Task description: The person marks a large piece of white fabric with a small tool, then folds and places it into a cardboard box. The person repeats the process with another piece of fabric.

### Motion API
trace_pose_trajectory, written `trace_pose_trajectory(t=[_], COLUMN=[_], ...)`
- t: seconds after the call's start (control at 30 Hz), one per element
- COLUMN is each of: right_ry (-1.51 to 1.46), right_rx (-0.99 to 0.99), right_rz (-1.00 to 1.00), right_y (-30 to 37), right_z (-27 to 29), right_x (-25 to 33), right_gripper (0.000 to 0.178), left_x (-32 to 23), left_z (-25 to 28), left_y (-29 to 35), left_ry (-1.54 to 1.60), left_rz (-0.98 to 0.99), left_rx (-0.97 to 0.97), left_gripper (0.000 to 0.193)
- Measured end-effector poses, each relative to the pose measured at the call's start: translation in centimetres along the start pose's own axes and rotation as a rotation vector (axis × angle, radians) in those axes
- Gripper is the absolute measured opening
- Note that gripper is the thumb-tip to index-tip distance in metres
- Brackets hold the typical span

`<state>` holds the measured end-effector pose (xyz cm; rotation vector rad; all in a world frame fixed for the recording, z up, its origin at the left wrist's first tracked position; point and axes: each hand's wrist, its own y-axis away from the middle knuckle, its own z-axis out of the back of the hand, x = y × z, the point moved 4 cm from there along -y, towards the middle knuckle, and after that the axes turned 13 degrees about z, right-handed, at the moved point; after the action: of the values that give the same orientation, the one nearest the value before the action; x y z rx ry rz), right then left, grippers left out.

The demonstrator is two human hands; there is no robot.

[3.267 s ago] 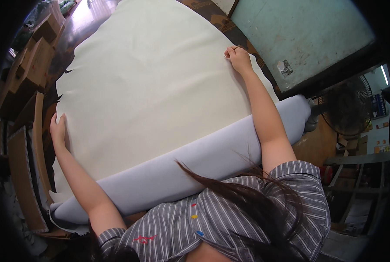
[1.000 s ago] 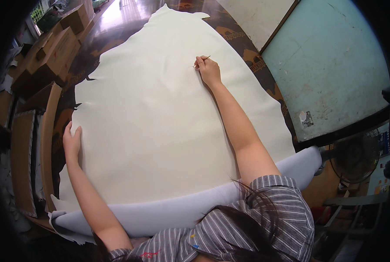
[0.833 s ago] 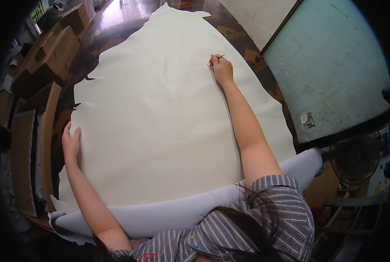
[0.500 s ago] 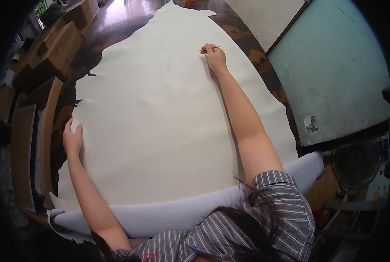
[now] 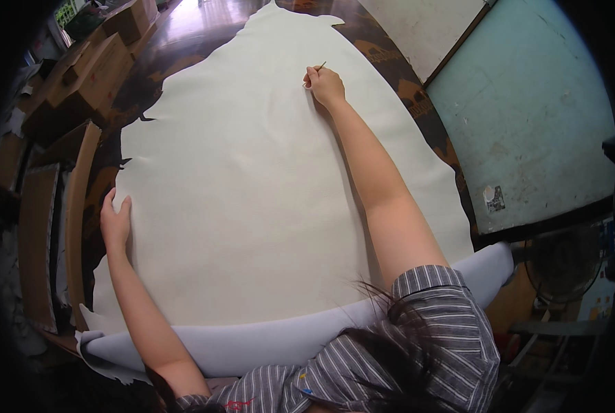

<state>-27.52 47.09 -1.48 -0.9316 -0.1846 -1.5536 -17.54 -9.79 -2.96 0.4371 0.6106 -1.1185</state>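
A leather hide lay on a table, its rolled near end just before the person's shirt; the left hand rested at the hide's left edge; the right hand was farther off, over the far part right of its middle, a pen-like tool in its fingers; cardboard boxes stood left of the table, with cardboard sheets nearer the person; a panel stood to the right; an electric fan was nearer than the panel, beyond the roll's right end.
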Motion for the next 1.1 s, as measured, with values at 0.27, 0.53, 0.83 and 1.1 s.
trace_pose_trajectory(t=[0.27, 0.53, 0.83, 1.1], right_ry=[0.127, 0.280, 0.258, 0.054], right_rx=[-0.152, -0.212, -0.229, -0.295], right_rz=[-0.016, -0.045, 0.009, -0.025], right_y=[0.7, 2.4, -1.5, 0.1], right_z=[5.9, 6.8, 1.1, 2.2], right_x=[-6.4, -6.6, -6.4, -5.1], right_gripper=[0.041, 0.043, 0.038, 0.040], left_x=[0.1, -0.9, -0.6, -1.0], left_z=[-0.2, 0.3, 0.4, 0.4], left_y=[-0.2, 0.8, 0.5, 0.7], left_ry=[0.024, -0.066, -0.053, -0.054], left_rz=[-0.025, 0.068, 0.041, 0.061], left_rx=[0.003, -0.021, -0.012, -0.008], left_gripper=[0.054, 0.056, 0.057, 0.058])
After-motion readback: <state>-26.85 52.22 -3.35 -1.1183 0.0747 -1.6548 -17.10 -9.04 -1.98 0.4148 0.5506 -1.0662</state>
